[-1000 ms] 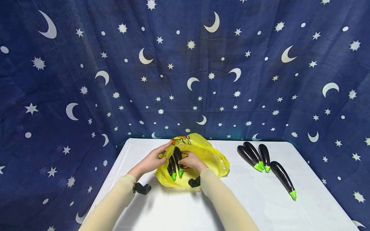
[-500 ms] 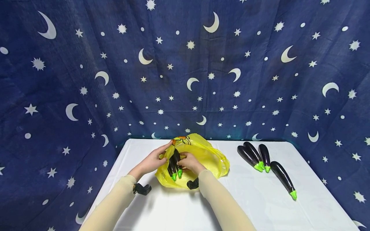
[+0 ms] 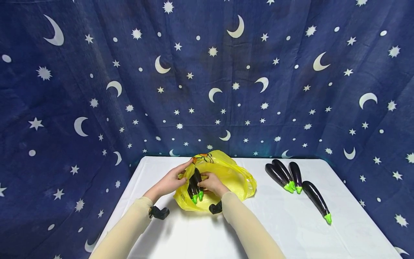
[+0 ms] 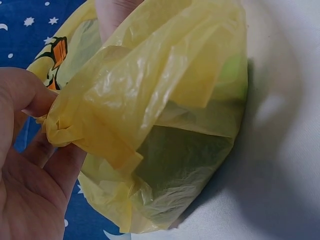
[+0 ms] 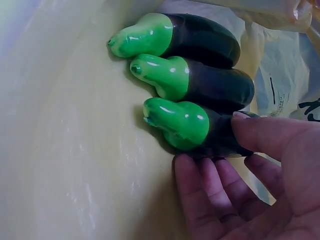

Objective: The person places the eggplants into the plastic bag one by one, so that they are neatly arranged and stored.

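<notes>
A yellow plastic bag [image 3: 236,176] lies on the table, its mouth spread toward me. My left hand [image 3: 169,181] pinches the bag's left edge between thumb and fingers; in the left wrist view the plastic [image 4: 110,100] bunches at the fingertips. Inside the bag, three dark eggplants with green caps lie side by side in the right wrist view: a far one [image 5: 205,42], a middle one [image 5: 217,85] and a near one [image 5: 187,125]. My right hand [image 3: 213,183] reaches into the bag and holds the near eggplant, thumb on top and fingers along its side.
To the right, a cluster of three eggplants [image 3: 278,176] lies on the white-covered table [image 3: 191,237]. One more eggplant [image 3: 315,198] lies apart, closer to me. A dark blue curtain [image 3: 207,72] with moons and stars hangs behind the table. Black cameras [image 3: 159,213] sit at both wrists.
My right hand has shifted slightly left with its eggplant, bringing it against the neighbouring one in the bag. The left hand keeps its hold on the bag's edge.
</notes>
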The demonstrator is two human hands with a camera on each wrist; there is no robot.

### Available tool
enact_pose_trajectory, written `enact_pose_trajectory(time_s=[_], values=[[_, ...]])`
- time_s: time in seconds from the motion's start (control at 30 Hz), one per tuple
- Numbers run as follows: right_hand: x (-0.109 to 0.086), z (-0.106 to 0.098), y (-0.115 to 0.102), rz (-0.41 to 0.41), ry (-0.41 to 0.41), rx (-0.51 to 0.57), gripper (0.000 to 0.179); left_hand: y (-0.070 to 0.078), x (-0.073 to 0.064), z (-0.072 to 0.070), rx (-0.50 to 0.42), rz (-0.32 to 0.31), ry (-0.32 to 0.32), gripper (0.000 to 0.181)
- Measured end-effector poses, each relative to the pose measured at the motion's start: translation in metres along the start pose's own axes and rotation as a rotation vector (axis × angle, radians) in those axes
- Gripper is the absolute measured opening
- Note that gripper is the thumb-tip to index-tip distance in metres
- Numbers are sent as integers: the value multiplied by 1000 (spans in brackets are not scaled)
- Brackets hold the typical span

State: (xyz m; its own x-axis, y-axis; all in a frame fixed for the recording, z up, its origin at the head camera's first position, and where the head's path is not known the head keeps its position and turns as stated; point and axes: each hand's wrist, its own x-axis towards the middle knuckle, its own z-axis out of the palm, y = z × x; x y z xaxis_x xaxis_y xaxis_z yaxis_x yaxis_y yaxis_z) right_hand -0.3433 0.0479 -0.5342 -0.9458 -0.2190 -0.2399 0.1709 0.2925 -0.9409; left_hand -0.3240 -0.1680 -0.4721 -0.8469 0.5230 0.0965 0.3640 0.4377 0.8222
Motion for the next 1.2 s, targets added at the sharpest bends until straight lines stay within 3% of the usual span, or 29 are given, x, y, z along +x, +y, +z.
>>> enact_pose_trajectory(time_s=[0.6,1.2], values=[[-12,-23,-3,-76,-34,-122,58,0,1,2,-4,-24,-1,79],[-50,-46,-10,-211,-116,-250,60,1,-1,3,1,-20,6,80]])
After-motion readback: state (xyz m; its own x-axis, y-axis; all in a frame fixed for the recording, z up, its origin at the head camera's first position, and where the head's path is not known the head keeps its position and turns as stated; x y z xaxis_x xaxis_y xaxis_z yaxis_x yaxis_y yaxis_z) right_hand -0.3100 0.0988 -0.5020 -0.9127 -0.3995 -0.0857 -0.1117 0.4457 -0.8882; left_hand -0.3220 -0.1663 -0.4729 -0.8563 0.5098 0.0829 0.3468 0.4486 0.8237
